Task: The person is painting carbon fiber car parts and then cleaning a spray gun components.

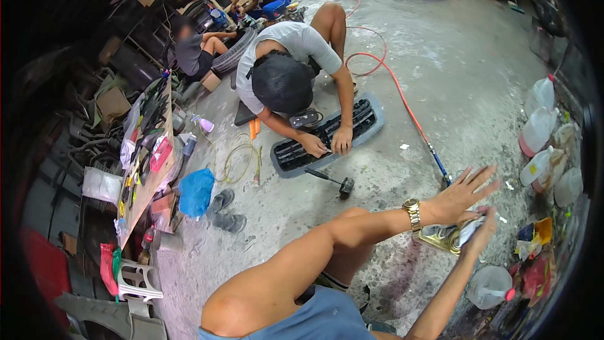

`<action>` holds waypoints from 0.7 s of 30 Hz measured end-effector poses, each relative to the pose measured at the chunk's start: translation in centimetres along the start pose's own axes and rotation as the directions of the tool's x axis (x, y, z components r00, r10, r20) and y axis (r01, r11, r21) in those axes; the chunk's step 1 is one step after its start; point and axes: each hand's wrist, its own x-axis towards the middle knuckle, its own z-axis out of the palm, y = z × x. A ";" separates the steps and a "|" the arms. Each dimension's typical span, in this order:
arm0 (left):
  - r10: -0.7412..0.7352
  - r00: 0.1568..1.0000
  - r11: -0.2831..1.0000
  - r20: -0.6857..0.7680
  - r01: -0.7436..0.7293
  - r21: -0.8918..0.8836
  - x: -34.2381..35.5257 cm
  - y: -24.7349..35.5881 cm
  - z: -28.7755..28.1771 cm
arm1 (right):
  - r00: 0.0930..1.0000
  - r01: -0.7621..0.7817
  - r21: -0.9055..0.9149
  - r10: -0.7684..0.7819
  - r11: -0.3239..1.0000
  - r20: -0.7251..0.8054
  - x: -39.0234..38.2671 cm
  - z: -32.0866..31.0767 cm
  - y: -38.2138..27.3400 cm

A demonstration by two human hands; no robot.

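My left hand (460,196), with a gold watch (412,214) at its wrist, is stretched out with fingers spread and holds nothing. Close by, my right hand (480,232) is closed around a crumpled white cloth or paper (469,229). Beneath both hands, a gold-coloured metal tin (448,246) is partly hidden by them. What lies on or in the tin is hard to make out.
Across from me, a crouching person (286,69) works on a black slatted panel (302,156). A mallet (345,186) and red air hose (402,97) lie on the floor. Plastic jugs (538,127) line the right; a tool-laden board (148,173) stands left.
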 end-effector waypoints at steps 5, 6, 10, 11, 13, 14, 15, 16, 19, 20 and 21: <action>-0.285 0.924 0.937 -0.256 0.212 -0.277 0.5 -1.7 0.2 | 0.918 0.325 0.220 -0.363 0.920 0.160 -2.7 3.0 -1.6; -0.277 0.934 0.943 -0.226 0.219 -0.252 0.5 -1.8 0.3 | 0.848 0.484 -0.024 -0.463 0.875 0.259 -3.8 4.4 -0.7; -0.260 0.956 0.953 -0.133 0.232 -0.195 0.3 -0.5 1.6 | 0.720 0.691 -0.420 -0.613 0.588 0.326 -3.9 6.2 0.6; -0.266 0.956 0.952 -0.124 0.241 -0.187 0.1 0.0 2.0 | 0.794 0.606 -0.259 -0.553 0.752 0.253 -3.5 5.9 0.6; -0.137 0.988 0.985 -0.066 0.129 -0.119 -0.1 1.1 3.0 | 0.935 0.327 0.108 -0.338 0.939 0.103 -2.3 4.9 0.3; -0.060 0.997 0.997 -0.039 0.058 -0.057 -0.4 1.6 3.5 | 0.925 0.340 0.129 -0.356 0.932 0.132 -1.9 4.1 -0.2; 0.004 0.999 1.000 0.044 -0.003 -0.013 -0.6 2.0 4.0 | 0.933 0.314 0.182 -0.338 0.932 0.124 -1.8 3.5 -0.6; 0.039 0.998 0.998 0.057 -0.036 -0.050 -0.6 2.2 4.4 | 0.935 0.301 0.242 -0.335 0.922 0.114 -1.6 3.2 -1.0; 0.075 0.996 0.995 0.045 -0.071 -0.070 -0.5 2.6 5.5 | 0.926 0.350 0.266 -0.375 0.898 0.050 -2.2 3.4 -2.0; 0.082 0.996 0.994 0.046 -0.078 -0.080 -0.4 2.7 5.8 | 0.929 0.357 0.274 -0.371 0.893 0.002 -2.7 3.8 -2.3; 0.085 0.995 0.993 0.042 -0.081 -0.088 -0.2 2.6 6.0 | 0.926 0.370 0.304 -0.377 0.878 -0.037 -3.3 4.2 -2.5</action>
